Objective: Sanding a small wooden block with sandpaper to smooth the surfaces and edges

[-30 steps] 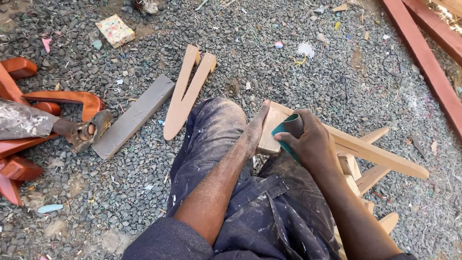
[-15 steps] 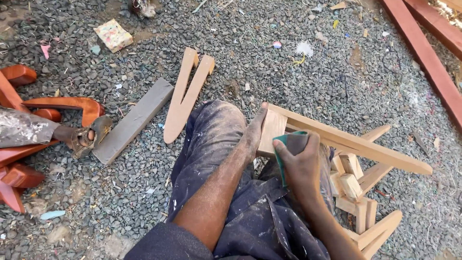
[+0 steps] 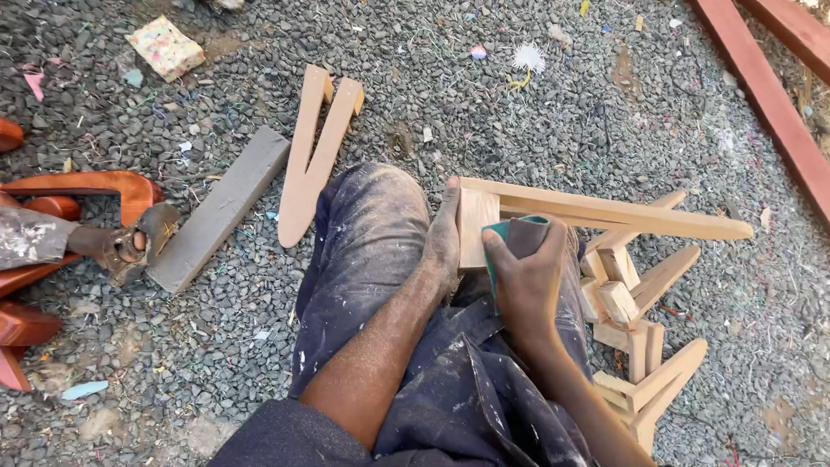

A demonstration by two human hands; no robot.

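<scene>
A pale wooden V-shaped piece is held across the person's lap, its joined block end toward the left knee and its long arm running out to the right over the gravel. The left hand is laid flat against the block end, fingers pressed together, steadying it. The right hand is closed around a folded sheet of sandpaper, green on one face and grey-brown on the other, which is pinched between thumb and fingers and pressed to the wood just beside the block.

The work is judged to be mid-course: sanding is in hand on this piece, and no finished face can be told from an unfinished one. A stack of similar pale pieces lies beside the right leg; whether sanded cannot be told. Another V-shaped piece lies apart on the gravel, next to a grey block.
</scene>
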